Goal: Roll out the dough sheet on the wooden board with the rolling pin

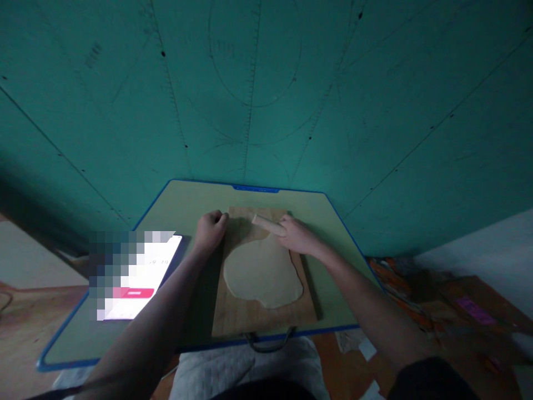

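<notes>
A broad, thin sheet of dough with an uneven outline lies on a wooden board. My right hand is closed around one end of a short wooden rolling pin. The pin's free end points left, over the board's far part, just beyond the dough's far edge. At the board's far left corner my left hand is curled into a fist, against or right beside the board's edge. Whatever its fingers may hold is hidden.
The board rests on a small table with a blue rim and a dark handle at the near edge. A lit phone or tablet, partly pixelated, lies left of my left forearm. A green wall rises behind. Cardboard boxes stand at right.
</notes>
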Demonstrator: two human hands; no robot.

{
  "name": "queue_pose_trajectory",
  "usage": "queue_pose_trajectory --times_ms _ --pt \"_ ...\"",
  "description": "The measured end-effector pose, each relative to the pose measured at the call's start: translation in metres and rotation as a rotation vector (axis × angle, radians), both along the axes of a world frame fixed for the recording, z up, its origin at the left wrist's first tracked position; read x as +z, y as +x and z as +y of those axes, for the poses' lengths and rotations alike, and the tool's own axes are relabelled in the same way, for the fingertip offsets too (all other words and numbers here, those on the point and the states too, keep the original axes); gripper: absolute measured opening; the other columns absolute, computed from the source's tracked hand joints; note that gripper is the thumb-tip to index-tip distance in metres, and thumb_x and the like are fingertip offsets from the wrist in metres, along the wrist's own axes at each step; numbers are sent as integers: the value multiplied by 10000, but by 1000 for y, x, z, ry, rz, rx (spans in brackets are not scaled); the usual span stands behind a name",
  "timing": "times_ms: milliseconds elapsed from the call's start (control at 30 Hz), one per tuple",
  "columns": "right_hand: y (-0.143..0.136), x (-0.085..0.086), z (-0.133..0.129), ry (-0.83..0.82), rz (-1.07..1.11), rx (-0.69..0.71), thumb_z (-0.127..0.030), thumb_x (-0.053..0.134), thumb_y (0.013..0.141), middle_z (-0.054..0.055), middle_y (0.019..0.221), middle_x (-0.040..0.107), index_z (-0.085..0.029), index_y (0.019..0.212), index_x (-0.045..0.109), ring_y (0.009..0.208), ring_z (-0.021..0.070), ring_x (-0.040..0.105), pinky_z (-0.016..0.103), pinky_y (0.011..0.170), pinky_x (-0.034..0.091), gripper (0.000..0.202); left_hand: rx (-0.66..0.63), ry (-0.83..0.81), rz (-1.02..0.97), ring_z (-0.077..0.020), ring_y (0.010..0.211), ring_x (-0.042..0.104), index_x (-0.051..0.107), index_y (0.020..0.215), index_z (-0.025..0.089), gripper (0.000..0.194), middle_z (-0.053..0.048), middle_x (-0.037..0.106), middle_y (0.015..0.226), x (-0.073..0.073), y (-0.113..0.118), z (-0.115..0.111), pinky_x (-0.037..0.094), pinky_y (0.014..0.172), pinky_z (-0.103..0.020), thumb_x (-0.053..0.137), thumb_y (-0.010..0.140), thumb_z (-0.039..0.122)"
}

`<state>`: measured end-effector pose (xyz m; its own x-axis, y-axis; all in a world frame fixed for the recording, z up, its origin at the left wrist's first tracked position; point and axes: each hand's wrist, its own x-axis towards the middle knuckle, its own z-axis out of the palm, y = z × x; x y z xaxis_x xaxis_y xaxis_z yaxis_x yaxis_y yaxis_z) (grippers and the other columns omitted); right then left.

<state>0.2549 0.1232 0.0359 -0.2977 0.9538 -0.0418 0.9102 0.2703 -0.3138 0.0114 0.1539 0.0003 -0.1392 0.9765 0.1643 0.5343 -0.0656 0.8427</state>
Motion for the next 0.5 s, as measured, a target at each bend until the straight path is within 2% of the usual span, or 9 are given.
queue_pose_trajectory --times_ms 167,300,400,500 --pt "-10 8 7 -85 100 -127 -156 591 810 61 807 702 -179 834 706 669 154 580 260 541 337 120 -2 4 -6 -137 535 384 402 501 228 311 49 324 481 -1 0 0 258 540 -274 480 768 368" --pt "-10 9 10 -119 142 -152 -179 623 788 48 800 703 -175 844 703 660 147 575 254 541 338 98 1 3 -5 -139 535 392 401 498 229 302 48 331 480 0 0 0 256 544 -277 486 761 351" --pt "-9 12 11 -178 164 -158 -188 646 785 30 745 670 -164 768 668 631 128 558 239 506 310 37 1 -3 -5 -141 537 392 406 501 230 296 46 338 478 1 1 0 255 543 -279 487 760 347" --pt "-8 16 11 -206 174 -157 -157 679 755 8 699 633 -166 705 622 595 104 530 226 469 274 76 -4 -6 -8 -142 536 391 413 508 230 289 46 344 478 2 1 0 255 543 -281 485 761 348"
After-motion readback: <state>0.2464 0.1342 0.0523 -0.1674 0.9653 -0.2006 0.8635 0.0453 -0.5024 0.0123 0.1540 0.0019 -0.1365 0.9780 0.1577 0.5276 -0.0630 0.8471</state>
